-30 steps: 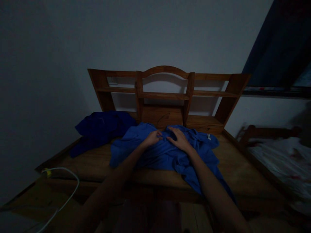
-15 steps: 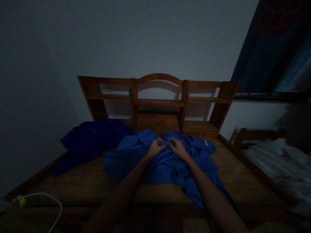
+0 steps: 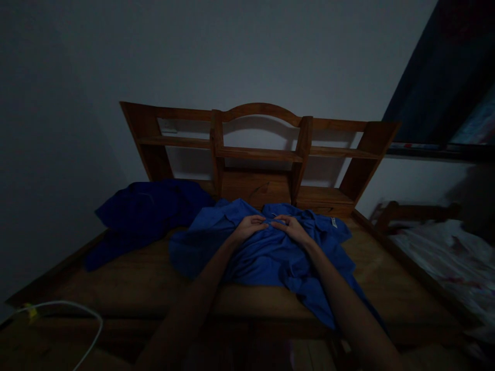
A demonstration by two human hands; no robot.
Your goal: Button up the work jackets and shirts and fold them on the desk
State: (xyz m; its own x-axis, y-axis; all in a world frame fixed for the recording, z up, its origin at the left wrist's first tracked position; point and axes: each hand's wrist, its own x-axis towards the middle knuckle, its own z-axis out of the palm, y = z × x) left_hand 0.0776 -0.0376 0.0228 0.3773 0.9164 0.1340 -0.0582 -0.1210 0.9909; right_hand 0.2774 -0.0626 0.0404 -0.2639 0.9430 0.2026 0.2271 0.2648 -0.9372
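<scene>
A blue shirt lies crumpled over the middle of the wooden desk, with a white label showing at its upper right. Both hands pinch its cloth near the upper middle, fingertips almost meeting. My left hand is closed on the fabric from the left. From the right, my right hand grips the cloth in the same way, thumb and fingers bent inward. What lies exactly between the fingertips is too dark and small to make out. A darker blue garment lies in a heap to the left.
The wooden desk has a shelf unit along its back, against a pale wall. A white cable curves at the front left. Right of the desk lies a pale plastic-looking heap, under a dark window.
The view has shifted slightly. My fingers have moved a little on the shirt and both hands still pinch the cloth. The dark garment lies as before.
</scene>
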